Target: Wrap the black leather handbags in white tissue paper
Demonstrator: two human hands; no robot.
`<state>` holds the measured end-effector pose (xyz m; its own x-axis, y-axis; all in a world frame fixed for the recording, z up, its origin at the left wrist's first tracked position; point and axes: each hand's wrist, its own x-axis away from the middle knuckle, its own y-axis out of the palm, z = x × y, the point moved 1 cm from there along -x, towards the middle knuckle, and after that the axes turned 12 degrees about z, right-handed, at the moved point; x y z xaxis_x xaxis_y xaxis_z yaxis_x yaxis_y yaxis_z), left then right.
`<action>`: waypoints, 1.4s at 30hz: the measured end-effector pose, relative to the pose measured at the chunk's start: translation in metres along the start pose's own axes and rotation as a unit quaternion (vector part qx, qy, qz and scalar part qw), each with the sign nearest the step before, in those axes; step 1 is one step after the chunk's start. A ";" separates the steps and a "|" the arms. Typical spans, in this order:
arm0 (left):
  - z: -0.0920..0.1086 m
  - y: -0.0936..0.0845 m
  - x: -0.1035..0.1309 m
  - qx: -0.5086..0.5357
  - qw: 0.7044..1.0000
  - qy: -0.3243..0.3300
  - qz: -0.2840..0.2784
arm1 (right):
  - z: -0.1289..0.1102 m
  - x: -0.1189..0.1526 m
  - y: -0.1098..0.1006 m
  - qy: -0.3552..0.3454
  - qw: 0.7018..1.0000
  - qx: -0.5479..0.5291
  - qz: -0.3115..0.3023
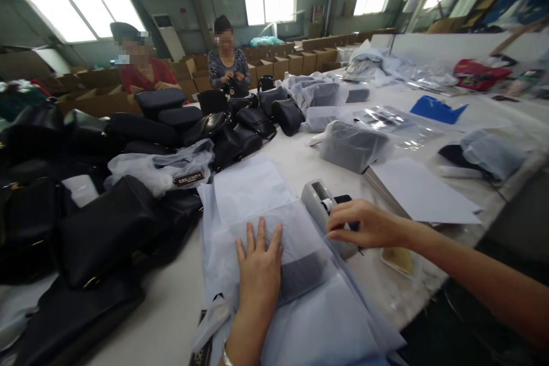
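Observation:
My left hand (259, 271) lies flat with fingers spread on a dark bag (302, 274) wrapped in translucent white tissue paper (246, 189). More white sheets are under the wrapped bag. Beside it stands a grey tape dispenser (315, 200) with a dark roll in it. My right hand (358, 223) is at the dispenser, thumb and fingers pinched together; whatever is between them is too small to make out. A black tag with gold lettering (189, 179) rests on crumpled tissue behind the left hand.
Black handbags (111, 229) are heaped on the left. A wrapped bag (354, 146), a stack of white card (424, 189) and a blue piece (437, 110) lie to the right. Across the table, two people (229, 66) handle bags, with cardboard boxes (295, 63) behind them.

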<state>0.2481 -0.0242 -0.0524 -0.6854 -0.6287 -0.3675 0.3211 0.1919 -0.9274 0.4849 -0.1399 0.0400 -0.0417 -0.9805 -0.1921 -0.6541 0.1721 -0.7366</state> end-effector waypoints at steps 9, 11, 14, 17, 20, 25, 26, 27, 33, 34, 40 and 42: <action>-0.002 0.007 0.001 0.001 0.999 -0.011 0.038 | 0.019 -0.166 0.050 -0.138 0.965 0.061 -0.215; -0.003 0.009 0.001 -0.001 0.999 -0.003 0.045 | 0.020 -0.184 0.058 -0.143 0.950 0.109 -0.255; -0.003 0.011 0.000 -0.005 0.999 0.005 0.049 | 0.015 -0.198 0.063 -0.153 0.932 0.178 -0.276; -0.002 0.013 -0.001 -0.012 0.999 0.005 0.051 | 0.009 -0.205 0.065 -0.166 0.925 0.219 -0.261; -0.002 0.013 0.000 -0.014 0.998 0.008 0.054 | 0.016 -0.213 0.066 -0.135 0.936 0.216 -0.243; -0.004 0.012 0.001 -0.015 0.999 0.009 0.049 | 0.059 -0.220 0.072 0.046 0.913 0.047 -0.402; -0.004 0.012 0.002 -0.015 0.999 0.008 0.048 | 0.068 -0.219 0.074 0.073 0.907 0.018 -0.415; -0.004 0.012 0.002 -0.014 0.999 0.008 0.048 | 0.076 -0.217 0.075 0.090 0.907 0.005 -0.411; -0.003 0.011 0.001 -0.010 0.999 0.003 0.049 | 0.085 -0.190 0.066 0.075 0.972 0.074 -0.212; -0.003 0.010 0.001 -0.008 0.999 0.001 0.049 | 0.080 -0.182 0.064 0.061 0.979 0.079 -0.175; -0.001 0.008 -0.001 0.003 1.000 -0.011 0.027 | 0.048 -0.140 0.059 -0.023 0.988 -0.032 -0.146; 0.000 0.006 -0.002 0.008 1.000 -0.018 0.016 | 0.044 -0.131 0.053 0.008 0.994 -0.005 -0.106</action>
<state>0.2510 -0.0220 -0.0572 -0.6512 -0.6486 -0.3940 0.3529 0.2008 -0.9139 0.4890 0.0022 -0.0023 0.0866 -0.9960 -0.0221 -0.6563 -0.0404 -0.7535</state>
